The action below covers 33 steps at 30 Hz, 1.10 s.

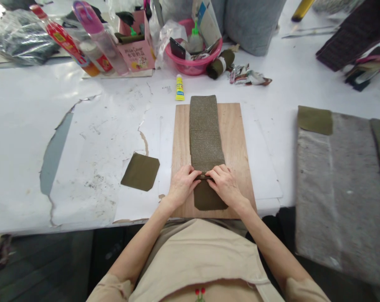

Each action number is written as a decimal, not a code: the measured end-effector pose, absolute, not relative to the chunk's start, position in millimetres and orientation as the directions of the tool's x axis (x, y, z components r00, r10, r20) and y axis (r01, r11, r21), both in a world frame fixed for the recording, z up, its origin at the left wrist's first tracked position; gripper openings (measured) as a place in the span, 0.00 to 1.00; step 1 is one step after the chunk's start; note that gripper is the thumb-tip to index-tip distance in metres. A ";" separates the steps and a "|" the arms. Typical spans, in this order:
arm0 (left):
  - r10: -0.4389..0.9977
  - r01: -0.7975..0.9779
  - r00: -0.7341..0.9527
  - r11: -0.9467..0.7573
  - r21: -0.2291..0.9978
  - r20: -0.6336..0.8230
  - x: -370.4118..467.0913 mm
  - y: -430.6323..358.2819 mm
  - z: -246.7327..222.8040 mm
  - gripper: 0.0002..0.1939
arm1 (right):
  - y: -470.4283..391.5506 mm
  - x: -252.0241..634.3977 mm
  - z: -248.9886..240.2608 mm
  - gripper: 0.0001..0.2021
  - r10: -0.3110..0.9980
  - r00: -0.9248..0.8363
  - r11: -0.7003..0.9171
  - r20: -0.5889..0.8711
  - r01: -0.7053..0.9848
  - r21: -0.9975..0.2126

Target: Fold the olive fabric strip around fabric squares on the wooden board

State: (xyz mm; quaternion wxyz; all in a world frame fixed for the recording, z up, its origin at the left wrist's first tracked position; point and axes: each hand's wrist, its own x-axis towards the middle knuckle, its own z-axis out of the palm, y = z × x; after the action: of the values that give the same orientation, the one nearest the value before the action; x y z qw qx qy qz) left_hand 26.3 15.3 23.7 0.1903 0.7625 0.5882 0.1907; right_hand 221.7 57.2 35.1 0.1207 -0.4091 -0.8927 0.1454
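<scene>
With the wooden board [182,134] as the middle of the dial, a plastic-wrapped bundle [23,37] lay at ten o'clock on the white counter [92,163]. A torn gap [58,155] in the counter's covering showed grey at nine. Between ten and eleven, a red-labelled bottle [60,37] stood beside a white bottle [97,56] and a clear bottle with a pink cap [104,48]; a pink box [139,54] stood at eleven. Back at nine, nearer the board than the gap, an olive square [141,172] with trimmed corners lay flat and turned askew. Just off the board at eleven was a yellow tube [179,89].

The left hand [186,182] pinched the near end of the knit strip [205,130] between thumb and fingers. A pink basin [190,66] full of small things stood just short of twelve. The strip ran along the board from six to twelve, its far end past the edge; a plain olive piece [210,197] lay at its six o'clock end, whether joined I could not tell. An olive roll [213,69] lay at twelve. The right hand [226,182] pinched the same fold, close beside the left. A crumpled wrapper [251,77] lay at one, and a large grey cloth [343,184] at three.
</scene>
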 end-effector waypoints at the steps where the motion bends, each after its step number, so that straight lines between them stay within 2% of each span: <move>1: 0.969 0.827 0.240 -0.237 0.510 0.062 26.3 15.8 23.9 0.12 | 56.9 219.9 35.8 0.03 0.769 -0.633 0.622 0.089 0.708 -0.334; 4: 0.970 0.834 0.240 -0.230 0.501 0.046 26.8 16.9 24.6 0.12 | 55.6 215.3 37.0 0.02 0.784 -0.614 0.609 0.087 0.735 -0.297; 9: 0.967 0.837 0.254 -0.237 0.492 0.035 28.8 20.6 29.5 0.12 | 53.4 215.0 33.7 0.05 0.756 -0.642 0.639 0.130 0.679 -0.362; 15: 0.926 0.820 0.378 -0.333 0.465 -0.004 28.0 32.6 38.8 0.03 | 51.8 225.0 28.3 0.10 0.746 -0.636 0.652 0.198 0.636 -0.412; 19: 0.918 0.820 0.396 -0.342 0.459 -0.022 24.7 35.9 37.8 0.02 | 56.4 248.6 27.9 0.06 0.787 -0.588 0.613 0.187 0.708 -0.351; 23: 0.925 0.805 0.379 -0.312 0.505 -0.032 20.7 35.8 32.9 0.03 | 62.3 278.7 26.0 0.13 0.862 -0.463 0.506 0.209 0.815 -0.282; 26: 0.927 0.793 0.374 -0.301 0.529 -0.032 19.1 36.1 31.4 0.03 | 62.4 282.1 26.2 0.12 0.886 -0.391 0.461 0.250 0.803 -0.377; 29: 0.927 0.791 0.373 -0.300 0.533 -0.033 18.8 36.8 32.2 0.03 | 59.3 262.2 27.0 0.09 0.855 -0.449 0.514 0.259 0.674 -0.530; 33: 0.933 0.786 0.358 -0.287 0.547 -0.024 18.2 37.2 31.5 0.03 | 56.5 229.4 23.7 0.09 0.795 -0.552 0.587 0.251 0.600 -0.543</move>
State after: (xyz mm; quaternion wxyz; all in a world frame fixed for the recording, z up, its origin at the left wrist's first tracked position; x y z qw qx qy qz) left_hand 18.2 37.2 31.5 0.2419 0.7878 0.5456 0.1522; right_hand 229.4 56.5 23.7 0.2424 -0.4068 -0.8573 0.2019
